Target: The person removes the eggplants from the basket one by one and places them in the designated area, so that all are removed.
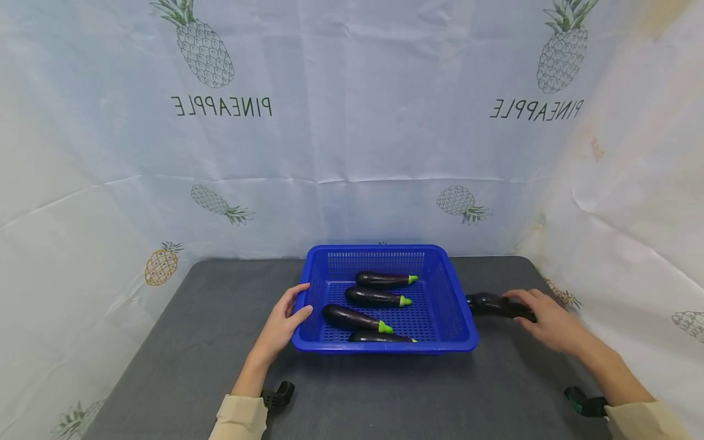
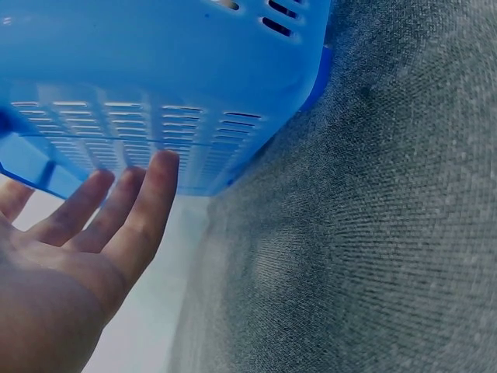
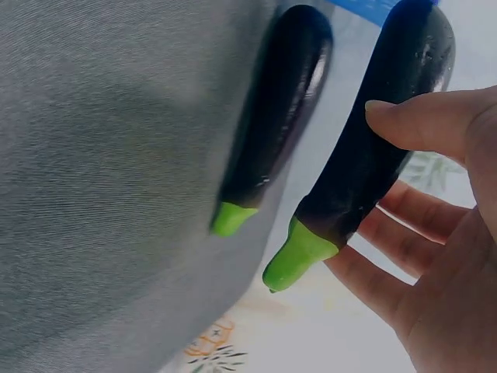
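A blue plastic basket (image 1: pixel 462 305) with slotted walls stands on the table, holding several dark purple eggplants (image 1: pixel 378 297) with green stem ends. My left hand (image 1: pixel 280 321) is at its left rim, thumb and index fingertips at the edge. In the left wrist view, the other fingers (image 2: pixel 147 217) reach nearly straight toward the slotted wall. On the right, my right hand (image 1: pixel 550 324) grips an eggplant (image 3: pixel 396 124) between thumb and fingers, its green end free. Behind it, another eggplant (image 3: pixel 281 101) lies on the table, mostly overlapped in the head view.
The dark grey table (image 1: pixel 220 342) has a white curtain (image 1: pixel 374 140) with printed pineapples along its back and sides. Black bands (image 1: pixel 279 396) are worn on both wrists, below beige sleeves.
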Motion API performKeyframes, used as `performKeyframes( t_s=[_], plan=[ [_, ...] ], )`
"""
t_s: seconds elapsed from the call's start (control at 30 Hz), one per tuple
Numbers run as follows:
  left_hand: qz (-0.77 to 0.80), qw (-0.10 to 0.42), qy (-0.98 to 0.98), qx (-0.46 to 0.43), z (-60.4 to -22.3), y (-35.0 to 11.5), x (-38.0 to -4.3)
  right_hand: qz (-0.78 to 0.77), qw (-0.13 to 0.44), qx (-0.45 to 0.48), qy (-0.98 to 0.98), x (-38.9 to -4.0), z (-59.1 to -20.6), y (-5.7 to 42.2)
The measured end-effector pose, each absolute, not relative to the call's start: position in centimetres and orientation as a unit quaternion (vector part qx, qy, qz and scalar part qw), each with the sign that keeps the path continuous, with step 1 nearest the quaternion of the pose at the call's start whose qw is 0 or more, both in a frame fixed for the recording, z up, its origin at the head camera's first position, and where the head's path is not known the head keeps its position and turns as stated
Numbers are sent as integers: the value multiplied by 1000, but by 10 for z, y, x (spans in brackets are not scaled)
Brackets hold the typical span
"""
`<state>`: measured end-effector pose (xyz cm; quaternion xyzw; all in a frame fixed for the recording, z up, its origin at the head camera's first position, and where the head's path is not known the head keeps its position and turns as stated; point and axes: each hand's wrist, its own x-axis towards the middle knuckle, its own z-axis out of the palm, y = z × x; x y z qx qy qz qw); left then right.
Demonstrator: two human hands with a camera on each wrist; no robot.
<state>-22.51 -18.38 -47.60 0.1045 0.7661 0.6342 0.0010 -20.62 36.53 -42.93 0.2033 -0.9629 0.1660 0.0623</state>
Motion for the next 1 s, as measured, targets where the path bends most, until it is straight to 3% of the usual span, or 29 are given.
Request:
performKeyframes(
  t_s=[0.37, 1.0],
  plan=[
    [638, -1, 763, 105, -474, -184, -225, 138, 26, 200, -970, -209, -454, 364],
    [634, 7, 767, 94, -479, -185, -227, 52, 75, 217, -972, -217, -472, 357]
  ],
)
